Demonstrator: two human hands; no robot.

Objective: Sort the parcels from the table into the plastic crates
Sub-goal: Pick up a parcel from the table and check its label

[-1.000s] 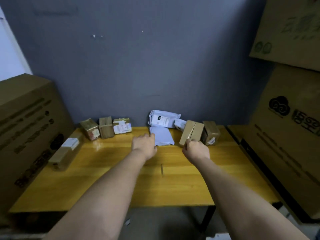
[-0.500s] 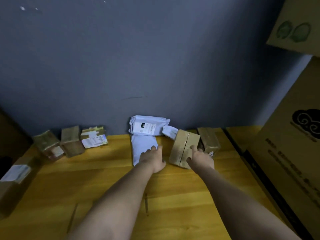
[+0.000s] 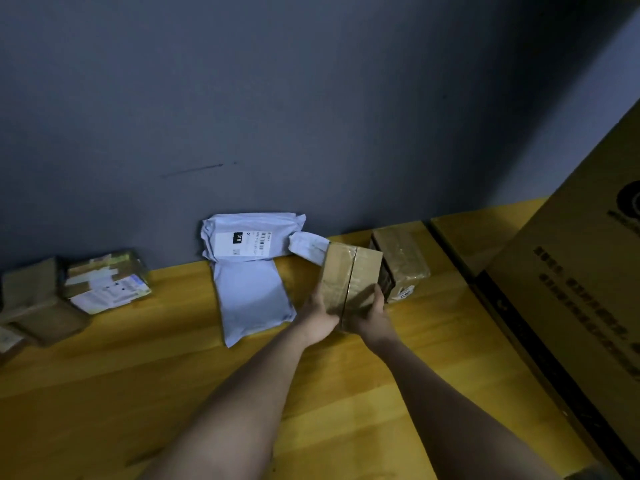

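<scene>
We are holding the taped cardboard box (image 3: 349, 278) between both hands, at about one o'clock from the middle of the yellow wooden table (image 3: 145, 386). Our left hand (image 3: 318, 315) is pressing against the box's left side, and how its fingers lie is hidden behind the box edge. Our right hand (image 3: 372, 313) is gripping the near right corner, fingers curled up over the top face. Half a second ago the left hand was resting on the flat grey mailer (image 3: 251, 299) while only the right hand was touching the box; now it is off the mailer and on the box. The box is sitting tilted, its far end leaning toward twelve o'clock; whether it is touching the table we cannot tell.

Just beside it at three o'clock a second brown parcel (image 3: 401, 261) is lying against the wall. At eleven o'clock from the box a bulging grey mailer with a white label (image 3: 249, 237) is leaning on the wall, and a small white packet (image 3: 306, 245) is sitting between it and the box. Far out at nine o'clock a labelled parcel (image 3: 107, 282) and a plain brown box (image 3: 38, 299) are resting side by side. A large printed carton (image 3: 581, 285) is filling the right edge.
</scene>
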